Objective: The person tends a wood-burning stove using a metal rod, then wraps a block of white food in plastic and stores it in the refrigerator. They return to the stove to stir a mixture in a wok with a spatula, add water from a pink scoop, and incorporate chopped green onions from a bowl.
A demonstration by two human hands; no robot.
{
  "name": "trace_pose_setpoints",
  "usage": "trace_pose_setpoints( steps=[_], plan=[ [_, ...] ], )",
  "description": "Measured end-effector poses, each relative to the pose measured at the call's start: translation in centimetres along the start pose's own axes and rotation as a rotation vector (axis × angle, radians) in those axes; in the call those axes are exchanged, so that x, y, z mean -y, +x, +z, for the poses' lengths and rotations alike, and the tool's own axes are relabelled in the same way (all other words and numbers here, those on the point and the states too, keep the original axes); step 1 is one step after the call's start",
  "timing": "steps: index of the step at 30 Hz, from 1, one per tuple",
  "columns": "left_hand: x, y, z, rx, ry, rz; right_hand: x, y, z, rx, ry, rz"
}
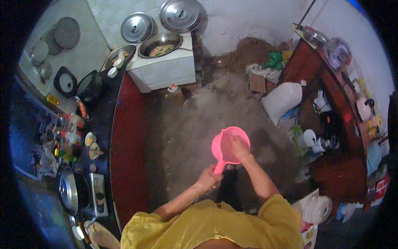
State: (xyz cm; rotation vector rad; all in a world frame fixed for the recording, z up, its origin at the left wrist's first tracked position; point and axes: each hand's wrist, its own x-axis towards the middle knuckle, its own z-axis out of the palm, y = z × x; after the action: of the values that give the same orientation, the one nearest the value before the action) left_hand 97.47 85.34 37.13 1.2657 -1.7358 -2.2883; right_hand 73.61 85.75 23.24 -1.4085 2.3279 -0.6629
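Note:
A pink plastic dipper (216, 146) is held over the floor in front of my body, its bowl tilted. My left hand (209, 179) is closed around its handle. Inside the bowl is my right hand (239, 146), fingers against or near the inner wall. Whether those fingers grip anything I cannot tell, and the bowl's contents do not show clearly.
On my left runs a dark counter with a red front (129, 149), bearing a gas stove (99, 194) and a lidded pot (68, 191). Ahead, a tiled stove (164, 73) holds a large wok (160, 45) with food. A white sack (283, 101) leans by a red-brown cabinet (340, 174) at right.

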Motion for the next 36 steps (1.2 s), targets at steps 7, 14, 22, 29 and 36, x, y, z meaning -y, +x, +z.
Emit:
trace_pose_setpoints(
  steps=[7,14,22,29,36],
  plan=[
    [-9.5,17.6,-0.9,0.071,-0.078,0.015,-3.0,17.2,-8.9,0.473,-0.233,-0.068],
    [-18.9,30.9,-3.0,-0.015,-0.128,-0.013,-10.8,36.5,-8.8,0.366,-0.011,-0.189],
    [-25.0,46.6,-9.2,-0.259,-0.167,0.069,-11.1,57.7,-6.1,0.467,-0.245,-0.436],
    [-33.0,57.8,-15.6,-0.346,-0.132,0.083,-11.9,73.9,-4.1,0.578,0.513,0.039],
    [-41.3,67.2,-21.4,-0.433,-0.285,-0.065,-11.7,88.9,1.4,0.342,0.215,-0.371]
  ],
)
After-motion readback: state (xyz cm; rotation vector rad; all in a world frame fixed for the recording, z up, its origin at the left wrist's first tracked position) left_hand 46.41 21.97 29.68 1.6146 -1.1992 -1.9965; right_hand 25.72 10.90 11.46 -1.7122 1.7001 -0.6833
